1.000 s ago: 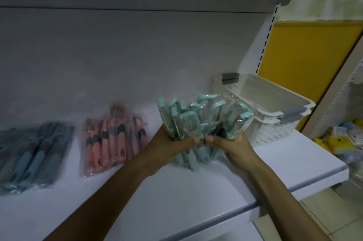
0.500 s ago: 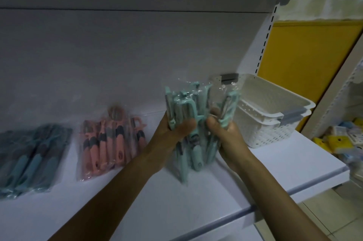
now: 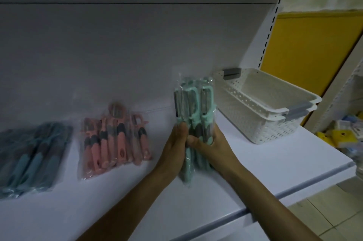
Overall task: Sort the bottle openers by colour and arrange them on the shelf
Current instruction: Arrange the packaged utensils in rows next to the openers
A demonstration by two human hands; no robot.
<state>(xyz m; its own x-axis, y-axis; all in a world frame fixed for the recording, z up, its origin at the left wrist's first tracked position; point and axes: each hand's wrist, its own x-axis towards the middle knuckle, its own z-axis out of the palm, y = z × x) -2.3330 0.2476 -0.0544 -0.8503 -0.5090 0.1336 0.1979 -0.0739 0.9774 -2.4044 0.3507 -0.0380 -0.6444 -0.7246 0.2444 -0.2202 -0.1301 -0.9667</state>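
A tight upright bundle of mint-green bottle openers [image 3: 196, 107] in clear wrappers stands on the white shelf [image 3: 275, 166], heads up. My left hand [image 3: 173, 148] grips its left side and my right hand [image 3: 214, 146] grips its right side, thumbs meeting in front. Left of them lies a flat row of pink bottle openers [image 3: 115, 142] in wrappers. Further left lies a row of blue bottle openers [image 3: 33, 158], partly cut off by the frame edge.
Two stacked white perforated baskets [image 3: 265, 111] with grey handles sit at the shelf's right end, close to the green bundle. The shelf's back panel rises behind everything. Beyond the shelf's right edge are tiled floor and small yellow packets [image 3: 337, 134].
The fanned-out green openers have been squeezed together into a narrow upright bundle, and both hands have moved closer to each other around it.
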